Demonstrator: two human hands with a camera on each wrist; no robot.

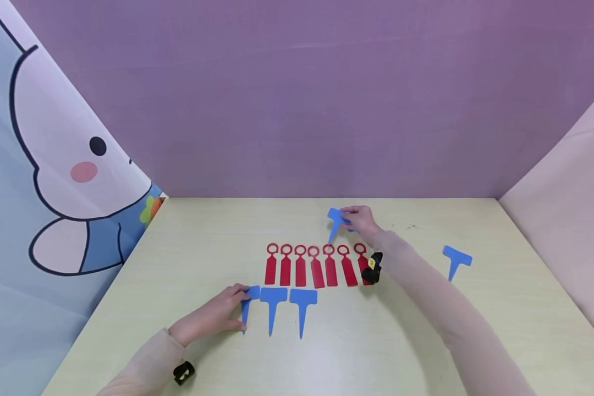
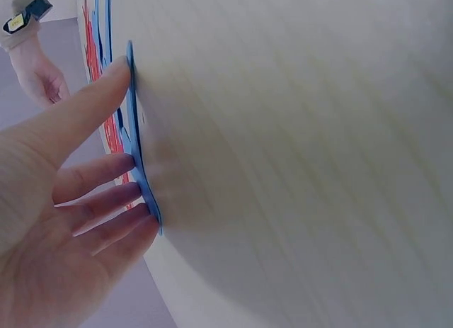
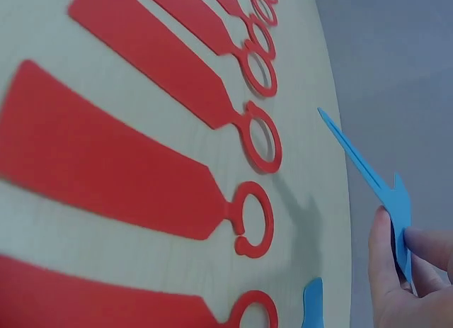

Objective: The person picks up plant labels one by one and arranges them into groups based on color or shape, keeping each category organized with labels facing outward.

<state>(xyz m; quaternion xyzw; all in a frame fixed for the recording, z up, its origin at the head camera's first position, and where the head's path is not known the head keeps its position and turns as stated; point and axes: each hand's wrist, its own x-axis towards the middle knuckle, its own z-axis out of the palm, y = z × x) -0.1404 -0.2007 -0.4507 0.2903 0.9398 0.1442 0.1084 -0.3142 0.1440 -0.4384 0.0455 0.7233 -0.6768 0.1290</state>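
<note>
In the head view, my left hand (image 1: 223,311) is at the leftmost blue T-shaped plant label (image 1: 246,308) on the table. Its thumb (image 2: 106,87) touches the pointed end while several fingertips hold the wide head. Two similar labels, a middle one (image 1: 273,302) and a right one (image 1: 303,302), lie beside it, tips toward me. Farther back, my right hand (image 1: 360,221) pinches another blue plant label (image 3: 396,207) by its head, raised off the table, tip pointing away from the fingers. Partly hidden under that hand is one more blue label (image 3: 313,303).
A row of several red tags with ring ends (image 1: 301,272) lies between the hands, rings pointing away from me. One blue label (image 1: 457,259) lies apart on the right. A purple backdrop (image 1: 326,110) stands behind the pale table (image 1: 203,231); a cartoon-printed sheet (image 1: 79,236) borders the left.
</note>
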